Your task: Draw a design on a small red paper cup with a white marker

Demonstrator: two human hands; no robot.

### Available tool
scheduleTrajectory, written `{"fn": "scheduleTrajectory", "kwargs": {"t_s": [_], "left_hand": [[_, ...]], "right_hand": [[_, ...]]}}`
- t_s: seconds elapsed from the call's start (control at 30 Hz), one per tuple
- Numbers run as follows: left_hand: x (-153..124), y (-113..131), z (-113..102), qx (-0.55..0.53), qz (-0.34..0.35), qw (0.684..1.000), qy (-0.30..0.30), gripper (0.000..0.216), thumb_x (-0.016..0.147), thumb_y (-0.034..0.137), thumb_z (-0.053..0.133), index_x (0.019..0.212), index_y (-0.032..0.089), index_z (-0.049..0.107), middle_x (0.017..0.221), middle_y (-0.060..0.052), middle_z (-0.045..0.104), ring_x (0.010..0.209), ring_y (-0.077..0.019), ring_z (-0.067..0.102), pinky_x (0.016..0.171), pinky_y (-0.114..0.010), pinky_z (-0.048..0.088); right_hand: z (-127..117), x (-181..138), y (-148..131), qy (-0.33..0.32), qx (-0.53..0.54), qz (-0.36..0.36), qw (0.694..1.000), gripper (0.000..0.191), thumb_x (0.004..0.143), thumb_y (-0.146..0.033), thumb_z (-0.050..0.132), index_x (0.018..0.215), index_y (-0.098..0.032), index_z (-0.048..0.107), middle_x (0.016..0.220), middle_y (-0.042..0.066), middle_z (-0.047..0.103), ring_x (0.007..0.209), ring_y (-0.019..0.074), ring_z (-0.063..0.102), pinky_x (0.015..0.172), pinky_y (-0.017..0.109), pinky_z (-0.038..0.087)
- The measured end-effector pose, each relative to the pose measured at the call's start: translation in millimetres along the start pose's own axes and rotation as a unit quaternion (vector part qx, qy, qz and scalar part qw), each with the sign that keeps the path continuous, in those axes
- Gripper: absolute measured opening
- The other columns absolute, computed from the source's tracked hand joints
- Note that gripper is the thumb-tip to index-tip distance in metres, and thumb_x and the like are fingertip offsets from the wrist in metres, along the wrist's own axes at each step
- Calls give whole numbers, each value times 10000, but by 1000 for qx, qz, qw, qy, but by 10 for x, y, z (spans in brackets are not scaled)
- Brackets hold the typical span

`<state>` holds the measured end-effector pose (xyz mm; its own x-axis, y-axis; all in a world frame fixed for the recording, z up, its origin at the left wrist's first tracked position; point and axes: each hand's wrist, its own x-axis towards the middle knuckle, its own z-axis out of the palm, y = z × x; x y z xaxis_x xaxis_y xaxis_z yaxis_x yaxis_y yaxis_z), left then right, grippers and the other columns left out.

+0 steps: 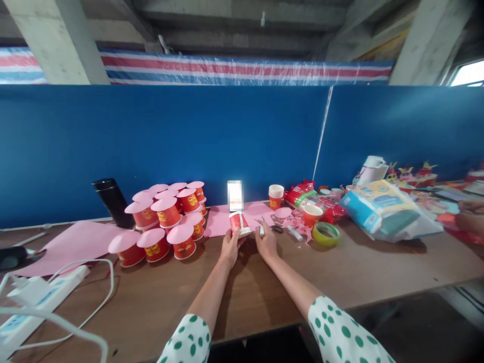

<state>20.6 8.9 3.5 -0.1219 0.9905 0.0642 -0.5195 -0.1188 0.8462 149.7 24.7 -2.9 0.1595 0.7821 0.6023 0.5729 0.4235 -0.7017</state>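
My left hand is closed round a red paper cup with white markings, its white-edged end tilted toward the lower right. Close to the cup's right side is my right hand, its fingers bent around a small white object that is mostly hidden. Just beyond those fingers a thin pointed tip shows, and a dark handle lies to their right; I cannot tell whether they belong to one tool. Pink paper sheets lie behind both hands.
Red cups topped with pink discs are stacked at left, near a black bottle and a power strip. At right are stacked cups, yellow-green tape, pink scraps and a plastic package. Another person's hand is far right.
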Motion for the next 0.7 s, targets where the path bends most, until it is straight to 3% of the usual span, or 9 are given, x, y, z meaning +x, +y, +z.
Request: {"fn": "scheduleTrajectory", "kwargs": {"t_s": [0.17, 0.43, 0.53, 0.7], "left_hand": [[12, -21, 6, 41, 24, 999, 3, 480, 695, 466, 704, 1038, 157, 577, 1050, -93, 661, 929, -190, 644, 900, -349, 480], [46, -46, -37, 54, 49, 997, 16, 504, 715, 466, 685, 1100, 169, 553, 1103, -105, 648, 966, -213, 642, 898, -365, 479], [40, -59, -49, 90, 56, 994, 37, 543, 714, 479, 680, 1136, 165, 542, 1105, -117, 649, 953, -217, 646, 879, -360, 485], [9, -90, -77, 163, 68, 984, -7, 525, 733, 463, 665, 1139, 151, 546, 1113, -123, 641, 975, -224, 628, 875, -353, 483]], "right_hand": [[-24, -10, -54, -12, 48, -28, 998, 347, 916, -307, 365, 1158, -175, 576, 1001, 103, 696, 871, 218, 672, 779, 329, 516], [-23, -21, -84, -72, 142, -38, 987, 443, 828, -235, 498, 1266, -175, 461, 1092, 109, 669, 949, 205, 664, 781, 315, 541], [-19, -22, -77, -90, 111, -55, 988, 437, 786, -204, 518, 1222, -170, 500, 1065, 102, 678, 915, 216, 669, 803, 331, 530], [-42, -20, -62, -73, 52, -52, 995, 322, 774, -149, 442, 1055, -170, 596, 918, 72, 701, 782, 210, 669, 728, 307, 518]]}}
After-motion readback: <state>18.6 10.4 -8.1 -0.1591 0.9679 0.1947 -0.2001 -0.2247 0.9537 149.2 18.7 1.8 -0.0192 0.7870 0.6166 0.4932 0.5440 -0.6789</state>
